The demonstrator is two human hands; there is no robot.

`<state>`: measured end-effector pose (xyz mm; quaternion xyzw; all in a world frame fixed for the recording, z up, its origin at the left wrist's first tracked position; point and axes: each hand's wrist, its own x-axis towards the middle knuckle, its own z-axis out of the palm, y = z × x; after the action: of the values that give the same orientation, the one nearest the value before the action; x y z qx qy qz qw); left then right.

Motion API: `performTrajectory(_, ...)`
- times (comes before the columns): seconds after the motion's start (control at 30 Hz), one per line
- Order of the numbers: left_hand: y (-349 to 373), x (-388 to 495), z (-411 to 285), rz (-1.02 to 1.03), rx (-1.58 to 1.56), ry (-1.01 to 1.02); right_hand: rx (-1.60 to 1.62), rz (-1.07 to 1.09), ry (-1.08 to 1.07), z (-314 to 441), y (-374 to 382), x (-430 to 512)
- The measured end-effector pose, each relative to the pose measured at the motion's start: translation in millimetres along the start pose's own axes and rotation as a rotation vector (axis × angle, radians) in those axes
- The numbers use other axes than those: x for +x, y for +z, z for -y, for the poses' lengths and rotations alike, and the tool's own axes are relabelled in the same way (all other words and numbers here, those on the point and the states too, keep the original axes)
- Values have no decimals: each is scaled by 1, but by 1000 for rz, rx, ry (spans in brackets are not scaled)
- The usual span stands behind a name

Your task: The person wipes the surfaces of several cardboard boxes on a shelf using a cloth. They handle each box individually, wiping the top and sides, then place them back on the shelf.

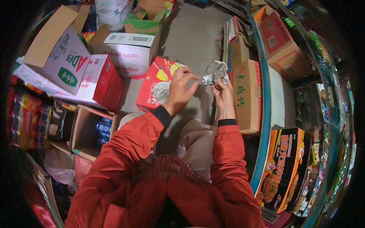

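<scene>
My right hand pinches a crumpled, grimy grey-white cloth between thumb and fingers, held up over the aisle floor. My left hand is beside it to the left, fingers curled and a little apart, with nothing seen in them. Below that hand sits a red carton printed with yellow shapes. A second crumpled greyish cloth rests on top of this carton, partly hidden behind my left hand.
Open cardboard cartons and a red-and-white box crowd the left. A blue shelf edge runs along the right, beside a brown carton and a black-and-orange noodle box. Concrete floor stretches ahead between them.
</scene>
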<state>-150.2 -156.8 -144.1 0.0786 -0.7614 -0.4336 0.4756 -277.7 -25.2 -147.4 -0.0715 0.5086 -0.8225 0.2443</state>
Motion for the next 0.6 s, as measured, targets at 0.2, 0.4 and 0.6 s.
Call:
performTrajectory(0.2,8,9,6,-56,111,24,-461,-39,-173,-17,9,-2)
performTrajectory(0.4,17,13,16,-31,219,5,-899,18,-432,-15,-3,-2)
performTrajectory(0.6,21,8,17,37,243,-41,-984,53,-486,-6,-1,-8)
